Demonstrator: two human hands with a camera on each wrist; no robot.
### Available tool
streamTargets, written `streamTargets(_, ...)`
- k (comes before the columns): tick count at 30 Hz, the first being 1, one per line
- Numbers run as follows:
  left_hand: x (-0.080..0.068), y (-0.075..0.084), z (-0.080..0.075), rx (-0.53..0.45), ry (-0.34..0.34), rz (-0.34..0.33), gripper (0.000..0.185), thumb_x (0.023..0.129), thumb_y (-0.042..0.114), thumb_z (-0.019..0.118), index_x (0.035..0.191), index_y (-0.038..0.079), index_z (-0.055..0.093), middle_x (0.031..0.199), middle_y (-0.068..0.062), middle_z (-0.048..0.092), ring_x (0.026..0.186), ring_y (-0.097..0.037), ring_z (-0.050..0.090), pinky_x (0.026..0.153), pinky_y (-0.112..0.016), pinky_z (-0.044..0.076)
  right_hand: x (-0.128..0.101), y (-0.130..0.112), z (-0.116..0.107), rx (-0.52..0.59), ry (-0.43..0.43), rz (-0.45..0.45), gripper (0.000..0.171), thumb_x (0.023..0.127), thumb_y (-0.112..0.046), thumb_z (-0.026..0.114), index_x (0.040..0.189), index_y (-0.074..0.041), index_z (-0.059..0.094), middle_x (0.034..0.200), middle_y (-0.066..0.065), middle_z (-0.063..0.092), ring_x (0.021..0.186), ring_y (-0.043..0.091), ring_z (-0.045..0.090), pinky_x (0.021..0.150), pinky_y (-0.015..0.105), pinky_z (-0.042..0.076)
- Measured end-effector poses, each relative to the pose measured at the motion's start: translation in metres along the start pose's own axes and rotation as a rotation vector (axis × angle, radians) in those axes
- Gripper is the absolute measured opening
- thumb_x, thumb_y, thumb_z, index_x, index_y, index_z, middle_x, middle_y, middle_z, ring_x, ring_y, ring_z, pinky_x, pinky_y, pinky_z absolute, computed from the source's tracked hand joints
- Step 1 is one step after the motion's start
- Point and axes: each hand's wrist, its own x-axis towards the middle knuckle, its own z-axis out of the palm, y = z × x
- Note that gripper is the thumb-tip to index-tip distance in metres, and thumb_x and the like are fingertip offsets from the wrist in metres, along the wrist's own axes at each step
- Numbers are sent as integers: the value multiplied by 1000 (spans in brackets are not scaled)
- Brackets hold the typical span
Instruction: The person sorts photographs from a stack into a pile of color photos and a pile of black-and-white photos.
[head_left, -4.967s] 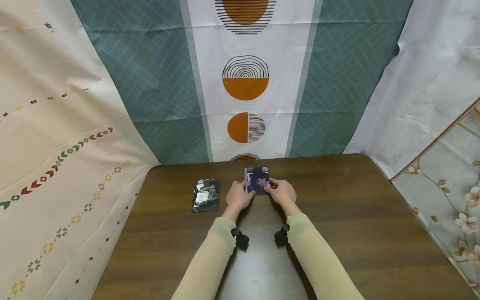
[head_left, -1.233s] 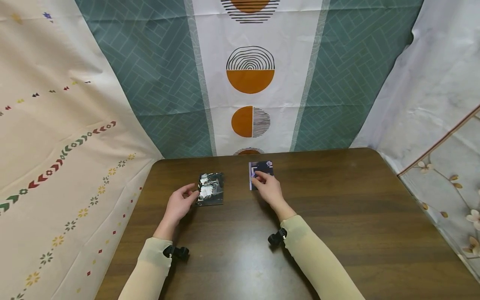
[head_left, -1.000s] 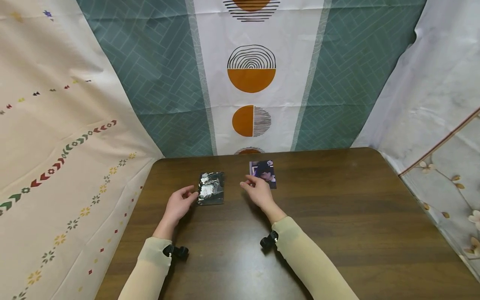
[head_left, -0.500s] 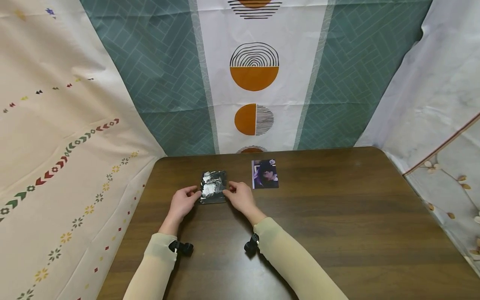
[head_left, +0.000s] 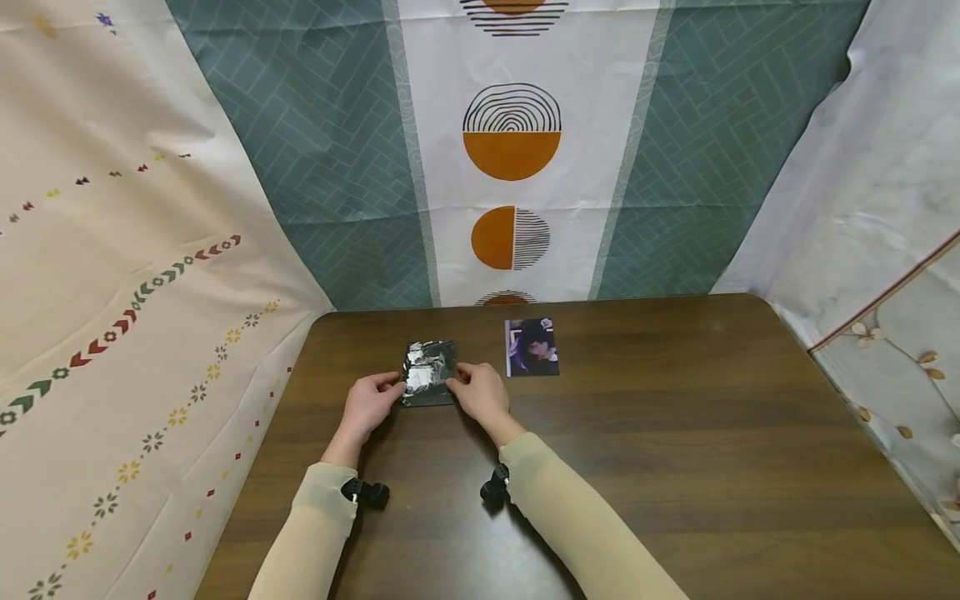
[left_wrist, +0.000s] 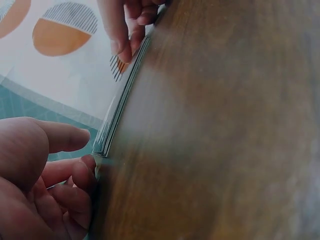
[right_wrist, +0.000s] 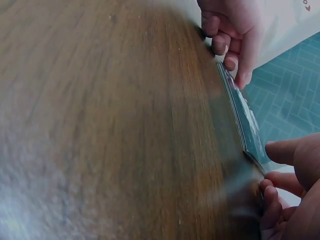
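Note:
A glossy black stack of thin photo cards (head_left: 428, 372) lies flat on the table, bright reflections hiding its top face. At its left edge, my left hand (head_left: 369, 404) pinches with thumb and index finger; the other fingers curl beneath. On the opposite edge, my right hand (head_left: 482, 392) holds the side in a similar pinch. Several layers show along the edge of the stack (left_wrist: 122, 102) in the left wrist view. In the right wrist view, a dark strip extends from the stack's (right_wrist: 241, 117) near corner towards my right fingers. A purple-toned photo card (head_left: 532, 347) lies right of the stack.
The brown wooden table (head_left: 675, 450) reaches back to a hanging cloth (head_left: 517, 175) with orange circles. Patterned cloth (head_left: 135, 333) hangs at the left and pale flowered cloth (head_left: 877, 250) at the right. Black cameras sit on both wrists.
Both hands first held the purple photo card, which was put down. My left hand moved to the stack, then my right hand left the card and came to the stack's right edge.

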Motion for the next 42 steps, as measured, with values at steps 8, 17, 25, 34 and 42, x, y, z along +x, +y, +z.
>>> streamTargets(8,1,1,1,53,8,30,42,101,22,73,136,-2,71,103,-12,71,95,-28,61,81,-37,46,1,-3,4,-57,13,27,42,99,-36,77,137,-18,76,130,12,70,123,33,65,97,52,53)
streamTargets(17,-2,1,3,64,23,39,41,99,22,76,133,-1,74,100,-12,72,93,-28,61,78,-35,46,-1,-5,5,-69,7,43,40,98,-35,78,134,-19,78,129,15,69,122,35,65,96,52,54)
streamTargets(25,-6,4,2,46,17,23,41,101,24,73,135,1,73,115,-17,76,105,-31,62,88,-41,48,-1,-5,4,-19,-7,41,39,99,-35,77,134,-18,78,135,12,70,126,34,65,97,52,54)
streamTargets(34,-8,9,0,-12,52,10,41,103,25,72,136,0,72,136,-23,69,133,-40,60,107,-55,47,1,-5,3,90,13,63,35,100,-34,76,130,-19,80,132,4,74,127,30,67,101,51,53)
streamTargets(42,-11,10,0,-26,76,3,41,102,24,73,135,1,73,133,-22,71,131,-40,61,107,-54,48,-2,-9,-1,149,34,65,35,97,-34,79,128,-17,81,117,0,80,117,26,72,95,48,55)
